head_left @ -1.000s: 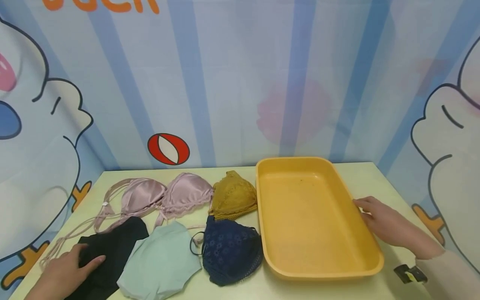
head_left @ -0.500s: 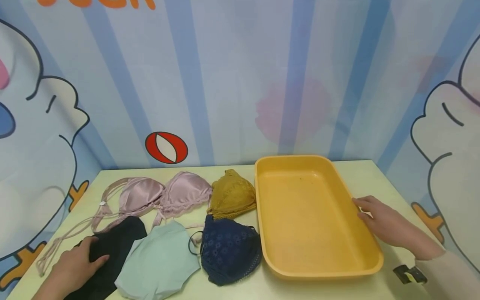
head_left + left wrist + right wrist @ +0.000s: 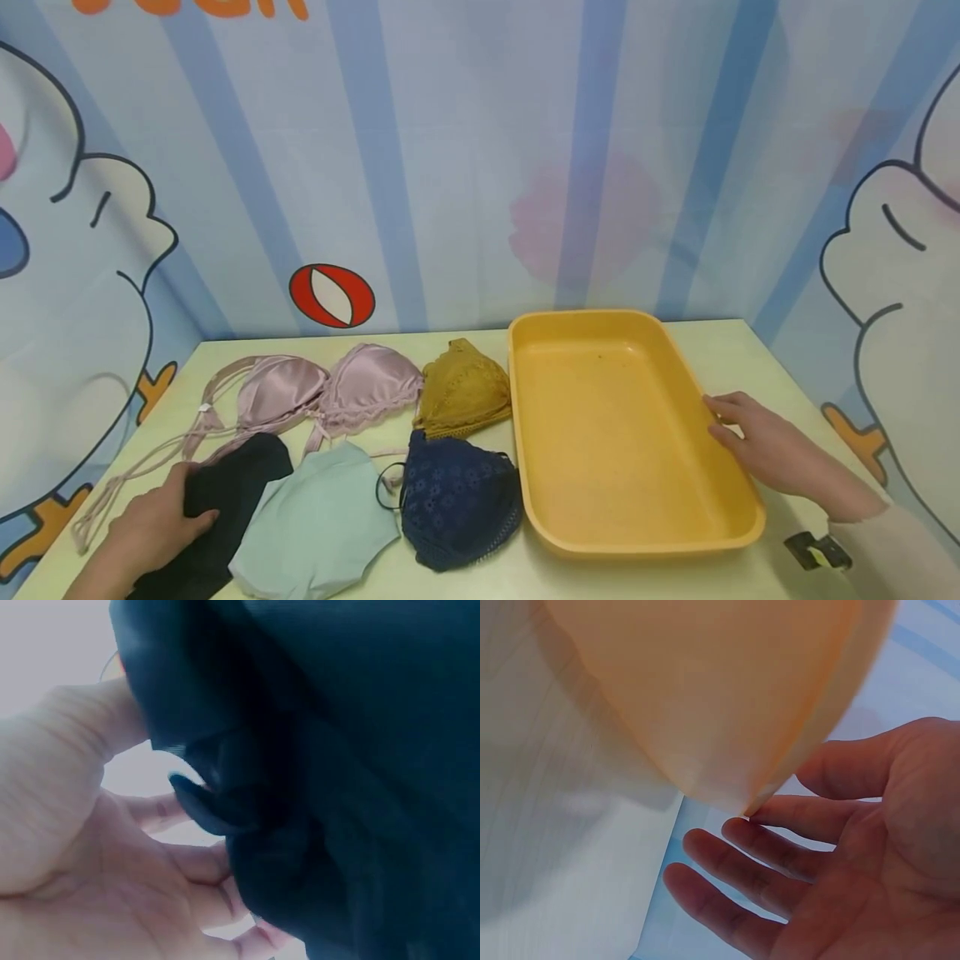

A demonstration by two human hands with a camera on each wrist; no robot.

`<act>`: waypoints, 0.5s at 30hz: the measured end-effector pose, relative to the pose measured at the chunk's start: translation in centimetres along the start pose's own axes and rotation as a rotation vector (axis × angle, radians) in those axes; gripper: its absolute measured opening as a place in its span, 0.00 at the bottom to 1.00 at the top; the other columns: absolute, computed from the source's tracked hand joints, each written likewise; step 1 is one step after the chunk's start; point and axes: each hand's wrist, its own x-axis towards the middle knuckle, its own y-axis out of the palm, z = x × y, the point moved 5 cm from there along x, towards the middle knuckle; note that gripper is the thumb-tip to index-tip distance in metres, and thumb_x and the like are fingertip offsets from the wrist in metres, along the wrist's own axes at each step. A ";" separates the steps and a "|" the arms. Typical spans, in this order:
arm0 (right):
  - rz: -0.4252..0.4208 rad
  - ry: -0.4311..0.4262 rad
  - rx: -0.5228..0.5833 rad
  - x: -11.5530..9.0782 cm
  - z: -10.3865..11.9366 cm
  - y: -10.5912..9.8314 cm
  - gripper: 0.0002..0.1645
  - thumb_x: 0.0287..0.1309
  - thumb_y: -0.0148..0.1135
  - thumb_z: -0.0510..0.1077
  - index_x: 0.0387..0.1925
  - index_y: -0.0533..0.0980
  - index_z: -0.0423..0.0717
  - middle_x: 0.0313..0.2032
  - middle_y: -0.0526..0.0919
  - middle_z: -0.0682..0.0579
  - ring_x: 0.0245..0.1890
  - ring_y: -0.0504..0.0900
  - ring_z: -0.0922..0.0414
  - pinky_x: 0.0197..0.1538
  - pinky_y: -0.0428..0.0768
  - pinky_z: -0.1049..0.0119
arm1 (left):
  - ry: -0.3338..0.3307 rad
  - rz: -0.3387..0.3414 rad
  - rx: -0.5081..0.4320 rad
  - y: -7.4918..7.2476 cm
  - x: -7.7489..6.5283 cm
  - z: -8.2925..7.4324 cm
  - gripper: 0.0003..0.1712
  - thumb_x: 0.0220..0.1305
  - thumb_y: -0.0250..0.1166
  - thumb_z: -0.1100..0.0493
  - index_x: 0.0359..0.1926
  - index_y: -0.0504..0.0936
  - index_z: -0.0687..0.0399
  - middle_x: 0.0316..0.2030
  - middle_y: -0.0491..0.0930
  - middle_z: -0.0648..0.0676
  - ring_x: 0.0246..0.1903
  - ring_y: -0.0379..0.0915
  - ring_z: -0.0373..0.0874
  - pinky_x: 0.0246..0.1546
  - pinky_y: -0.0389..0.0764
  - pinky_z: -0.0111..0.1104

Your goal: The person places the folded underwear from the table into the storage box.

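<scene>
My left hand (image 3: 153, 521) holds the left edge of a folded black garment (image 3: 240, 492), thumb on top. In the left wrist view, the black cloth (image 3: 360, 787) bunches between the thumb and bent fingers, hiding the fingertips. My right hand (image 3: 765, 442) touches the right rim of a yellow plastic tray (image 3: 738, 500). The right wrist view shows the thumb and index fingertip at the tray's edge, the other fingers loosely extended. Beside the black garment lies a pale mint garment (image 3: 318, 521), then a navy lace bra (image 3: 461, 500).
Behind these lie a pink satin bra (image 3: 367, 383) with long straps and a mustard lace bra (image 3: 465, 383), folded close to the tray's left side. A printed striped backdrop (image 3: 480, 167) stands behind the pale table (image 3: 720, 342). A small black and yellow object (image 3: 817, 550) sits by the right sleeve.
My left hand has shifted slightly right and up along the black garment, its fingers drawing in at the cloth's edge. The right hand keeps its place at the tray.
</scene>
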 end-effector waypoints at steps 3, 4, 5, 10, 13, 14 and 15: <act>-0.002 0.003 0.000 -0.1 0.0 0.0 0.29 0.68 0.52 0.40 0.63 0.61 0.25 0.56 0.67 0.31 0.52 0.72 0.36 0.46 0.74 0.44 | 0.012 0.021 -0.011 0.1 0.2 -0.1 0.44 0.57 0.66 0.48 0.57 0.53 0.75 0.44 0.69 0.82 0.41 0.69 0.75 0.33 0.68 0.64; -0.004 0.003 0.001 -0.1 0.0 0.0 0.29 0.68 0.52 0.41 0.63 0.61 0.25 0.56 0.66 0.31 0.52 0.72 0.36 0.46 0.74 0.44 | 0.016 0.023 -0.015 0.1 0.3 -0.1 0.43 0.58 0.65 0.49 0.57 0.53 0.75 0.44 0.69 0.82 0.41 0.69 0.75 0.33 0.68 0.64; -0.004 0.004 0.004 -0.1 0.0 0.0 0.29 0.68 0.52 0.41 0.63 0.61 0.25 0.56 0.66 0.31 0.52 0.72 0.36 0.46 0.74 0.44 | 0.017 0.023 -0.017 0.1 0.3 0.0 0.42 0.58 0.65 0.49 0.57 0.53 0.74 0.45 0.69 0.82 0.42 0.69 0.75 0.33 0.67 0.65; -0.005 0.000 0.016 -0.2 0.0 0.0 0.30 0.68 0.51 0.43 0.63 0.61 0.25 0.56 0.66 0.32 0.52 0.72 0.36 0.46 0.74 0.44 | 0.006 -0.009 -0.053 0.0 0.2 0.4 0.37 0.58 0.66 0.52 0.56 0.57 0.71 0.47 0.68 0.80 0.41 0.70 0.74 0.34 0.70 0.61; -0.007 -0.003 0.018 -0.2 -0.1 0.0 0.30 0.68 0.51 0.42 0.64 0.60 0.26 0.57 0.66 0.32 0.52 0.72 0.36 0.47 0.73 0.44 | 0.013 -0.049 -0.089 -0.1 0.0 0.7 0.34 0.59 0.65 0.56 0.56 0.58 0.72 0.48 0.68 0.80 0.41 0.72 0.72 0.35 0.72 0.56; -0.008 -0.004 0.019 -0.2 -0.1 0.0 0.30 0.68 0.51 0.42 0.64 0.60 0.26 0.57 0.66 0.32 0.53 0.72 0.36 0.47 0.73 0.44 | 0.025 -0.069 -0.101 -0.3 -0.1 0.8 0.33 0.60 0.65 0.57 0.56 0.59 0.72 0.48 0.68 0.80 0.40 0.72 0.71 0.35 0.73 0.55; -0.010 -0.003 0.017 -0.2 -0.1 0.0 0.30 0.68 0.51 0.41 0.64 0.60 0.26 0.57 0.66 0.32 0.53 0.71 0.36 0.47 0.73 0.44 | 0.032 -0.083 -0.110 -0.4 -0.1 1.0 0.32 0.60 0.64 0.58 0.57 0.59 0.72 0.48 0.68 0.80 0.40 0.72 0.71 0.35 0.73 0.54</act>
